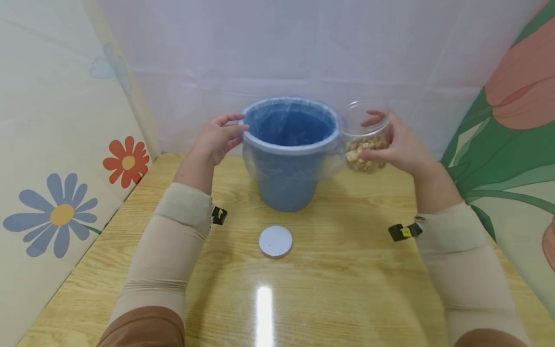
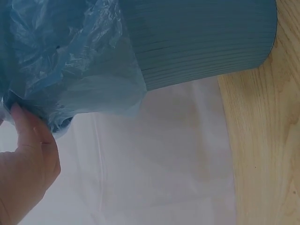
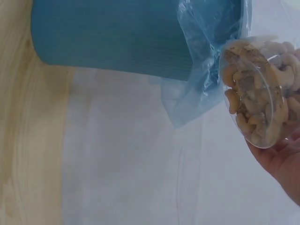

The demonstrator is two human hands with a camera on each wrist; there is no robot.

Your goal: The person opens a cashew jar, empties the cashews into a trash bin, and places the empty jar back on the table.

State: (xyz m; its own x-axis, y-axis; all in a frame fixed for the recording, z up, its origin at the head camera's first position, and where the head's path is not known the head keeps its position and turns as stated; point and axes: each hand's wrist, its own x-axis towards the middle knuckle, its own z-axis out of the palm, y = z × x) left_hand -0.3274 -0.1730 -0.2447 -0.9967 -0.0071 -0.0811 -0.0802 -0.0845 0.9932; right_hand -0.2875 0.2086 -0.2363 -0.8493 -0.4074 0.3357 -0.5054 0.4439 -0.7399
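Observation:
A blue bin (image 1: 287, 178) stands on the table with a thin clear plastic bag (image 2: 89, 79) lining it and folded over its rim. My left hand (image 1: 222, 137) pinches the left side of the rim, thumb on the bag. To the right of the bin, my right hand (image 1: 405, 147) grips a clear round jar (image 1: 366, 137), raised off the table beside the rim. Cashews (image 3: 262, 89) fill roughly its lower half, and its top is uncovered. The bag's loose edge (image 3: 187, 103) hangs down the bin's outside near the jar.
A round white lid (image 1: 275, 241) lies flat on the wooden table (image 1: 338, 279), in front of the bin. Behind the bin hangs a white cloth backdrop (image 1: 295, 48). Flower-printed panels (image 1: 60, 214) flank the table on both sides.

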